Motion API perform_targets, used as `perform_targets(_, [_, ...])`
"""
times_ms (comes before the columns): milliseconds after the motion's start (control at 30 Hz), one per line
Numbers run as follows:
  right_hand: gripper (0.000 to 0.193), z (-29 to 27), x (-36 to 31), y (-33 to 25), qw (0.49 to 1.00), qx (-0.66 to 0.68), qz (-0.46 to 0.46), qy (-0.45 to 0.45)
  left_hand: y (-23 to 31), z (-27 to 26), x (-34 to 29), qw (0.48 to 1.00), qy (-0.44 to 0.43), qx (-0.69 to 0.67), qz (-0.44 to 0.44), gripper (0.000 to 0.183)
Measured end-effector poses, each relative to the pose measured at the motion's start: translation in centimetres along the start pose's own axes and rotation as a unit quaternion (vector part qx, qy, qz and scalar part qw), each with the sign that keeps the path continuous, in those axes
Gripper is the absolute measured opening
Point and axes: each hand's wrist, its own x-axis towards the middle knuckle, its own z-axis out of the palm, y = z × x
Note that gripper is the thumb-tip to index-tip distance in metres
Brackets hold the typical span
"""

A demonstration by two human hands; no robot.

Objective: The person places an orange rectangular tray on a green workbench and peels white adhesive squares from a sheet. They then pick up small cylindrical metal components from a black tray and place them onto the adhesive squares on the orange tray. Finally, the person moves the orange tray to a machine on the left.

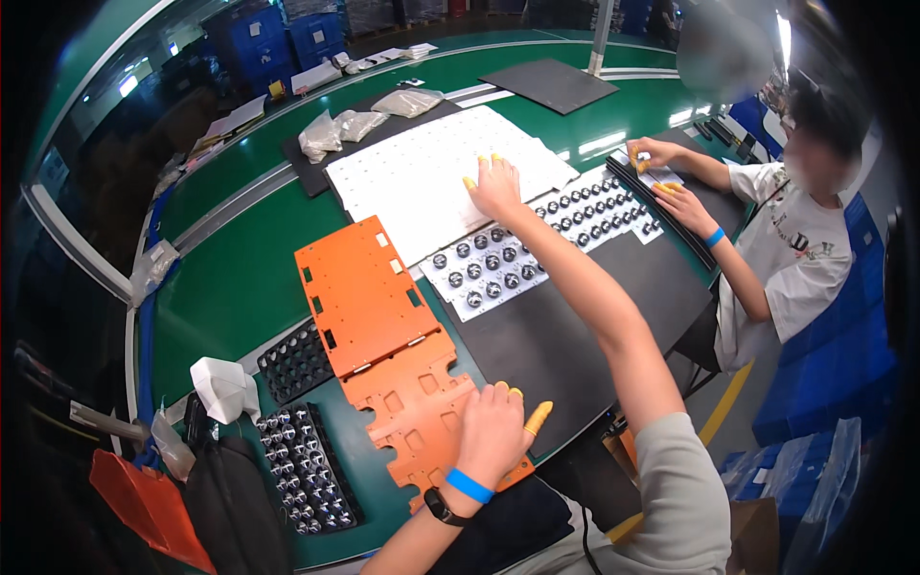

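My left hand [487, 436], with yellow finger cots, a blue wristband and a black watch, lies over the right edge of the lower part of an orange hinged fixture [364, 297]. Its thumb sticks out to the side and its visible fingers hold nothing. My right hand [496, 187] reaches far ahead onto a large white panel [412, 172], fingers apart, touching or just above it. Beneath my right forearm runs a white board with rows of round black-and-silver parts [494, 268]; the arm hides some of them.
A black tray of silver-topped round parts [302, 470] stands at lower left, beside another black tray [292, 364]. Plastic bags [359, 125] lie beyond the panel. A black mat [565, 335] covers the near right. A co-worker's hands [671, 177] work at the right.
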Motion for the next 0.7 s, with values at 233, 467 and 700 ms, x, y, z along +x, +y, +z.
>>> perform_targets(233, [0.073, 3.9, 4.7, -1.0, 0.994, 0.033, 0.076, -0.071, -0.1, -0.1, -0.1, 0.999, -0.038, 0.006, 0.001, 0.039])
perform_targets(467, [0.083, 5.8, 5.6, -4.5, 0.991, 0.025, 0.005, -0.131, -0.5, 0.3, -0.4, 0.999, -0.040, -0.001, -0.006, 0.040])
perform_targets(700, [0.091, 6.2, 5.1, -5.2, 0.987, -0.008, 0.030, -0.159, -0.3, -0.1, -0.3, 0.999, -0.050, -0.017, -0.009, 0.036])
